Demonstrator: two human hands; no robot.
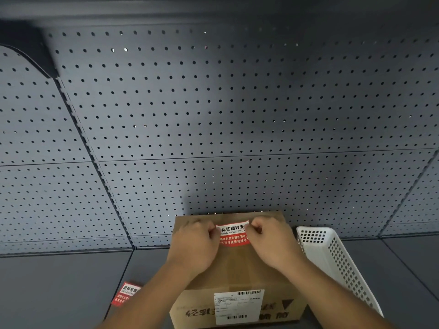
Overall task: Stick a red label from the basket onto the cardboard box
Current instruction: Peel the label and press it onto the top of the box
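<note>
Both arms reach over the cardboard box (237, 276). Left hand (197, 243) and right hand (270, 243) pinch the red label (234, 233) between them, on the box top. White basket (332, 257) sits just right of the right hand.

Single head-worn wide-angle camera looking forward and slightly down, sitting close above cardboard box (234, 264); pegboard wall (213, 115) filling most of frame, edges bending, probably lens distortion; no second view.
</note>
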